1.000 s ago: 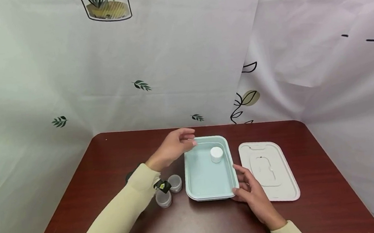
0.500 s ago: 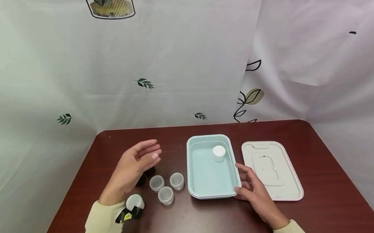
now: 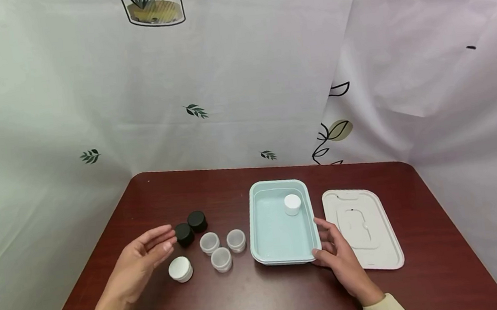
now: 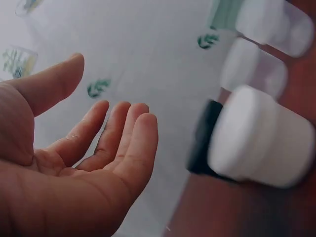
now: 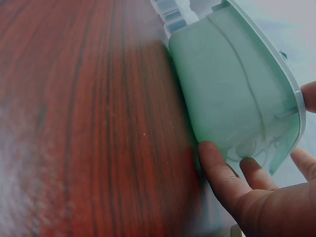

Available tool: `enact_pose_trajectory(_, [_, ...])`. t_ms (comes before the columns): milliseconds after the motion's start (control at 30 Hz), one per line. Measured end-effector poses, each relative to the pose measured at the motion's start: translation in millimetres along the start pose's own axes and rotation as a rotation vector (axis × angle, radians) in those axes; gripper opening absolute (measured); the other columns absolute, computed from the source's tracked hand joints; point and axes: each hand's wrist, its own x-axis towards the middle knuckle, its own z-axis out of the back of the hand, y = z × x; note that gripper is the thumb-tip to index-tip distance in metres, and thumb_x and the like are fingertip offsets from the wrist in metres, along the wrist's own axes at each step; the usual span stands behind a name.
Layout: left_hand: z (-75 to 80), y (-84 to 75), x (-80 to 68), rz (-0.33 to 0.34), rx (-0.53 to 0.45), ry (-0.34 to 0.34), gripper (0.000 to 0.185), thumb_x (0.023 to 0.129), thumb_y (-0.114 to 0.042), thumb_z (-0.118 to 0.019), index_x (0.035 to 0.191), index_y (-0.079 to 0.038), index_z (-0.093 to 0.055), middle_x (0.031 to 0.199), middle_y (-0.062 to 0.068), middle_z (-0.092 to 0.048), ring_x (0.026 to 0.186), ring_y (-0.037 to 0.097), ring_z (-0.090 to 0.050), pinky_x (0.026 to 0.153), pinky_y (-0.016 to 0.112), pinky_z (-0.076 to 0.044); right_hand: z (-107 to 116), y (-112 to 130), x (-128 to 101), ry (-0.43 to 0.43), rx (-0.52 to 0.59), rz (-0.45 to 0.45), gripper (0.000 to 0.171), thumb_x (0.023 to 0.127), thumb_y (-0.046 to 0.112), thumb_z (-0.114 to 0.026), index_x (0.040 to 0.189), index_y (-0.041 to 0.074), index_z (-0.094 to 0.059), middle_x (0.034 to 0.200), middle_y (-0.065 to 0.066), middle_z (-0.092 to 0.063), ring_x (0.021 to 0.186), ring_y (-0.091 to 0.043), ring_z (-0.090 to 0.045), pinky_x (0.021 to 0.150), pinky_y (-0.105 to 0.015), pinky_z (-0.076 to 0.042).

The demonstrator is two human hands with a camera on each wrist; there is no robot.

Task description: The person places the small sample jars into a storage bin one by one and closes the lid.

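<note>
The left hand point(image 3: 138, 262) hovers with fingers spread and relaxed, holding nothing, just left of a white-capped jar point(image 3: 180, 269) that stands well left of the mint tray point(image 3: 284, 259). Two black caps point(image 3: 191, 227) and three uncapped clear jars point(image 3: 224, 247) sit between that jar and the tray. Inside the tray, at its far right corner, another white-capped jar point(image 3: 292, 204) stands upright. The right hand point(image 3: 339, 257) steadies the tray's near right corner, thumb and fingers resting loosely against its wall. The step in hand looks like moving jars into the tray; the next move probably calls for closing the fingers round the nearest capped jar. A white lid point(image 3: 362, 228) lies right of the tray. All rest on a dark red wooden table point(image 3: 256, 302), enclosed by leaf-printed curtains point(image 3: 87, 117).
</note>
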Motion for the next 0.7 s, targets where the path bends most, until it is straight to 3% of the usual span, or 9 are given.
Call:
enact_pose_trajectory(300, [17.8, 33.2, -18.1, 0.068, -0.033, -0.070, 0.043, 0.104, 0.000, -0.062, 0.146, -0.003, -0.056, 0.127, -0.011, -0.072, 0.120, 0.004, -0.069, 0.096, 0.019, -0.057, -1.9, 1.9, 1.1, 0.002, -0.004, 0.001, 0.069, 0.099, -0.001, -0.061, 0.160, 0.020, -0.036, 0.142, -0.028, -0.052, 0.115, -0.030, -0.070, 0.084, -0.035, -0.063])
enact_pose_trajectory(700, [9.7, 50.7, -27.0, 0.190, 0.034, -0.051, 0.057, 0.098, 0.000, -0.070, 0.151, 0.002, -0.049, 0.127, -0.004, -0.068, 0.114, 0.004, -0.068, 0.092, 0.020, -0.058, -4.0, -0.1, 1.0, -0.009, 0.007, 0.000, 0.070, 0.098, -0.003, -0.061, 0.159, 0.019, -0.037, 0.142, -0.029, -0.052, 0.114, -0.030, -0.070, 0.083, -0.039, -0.064])
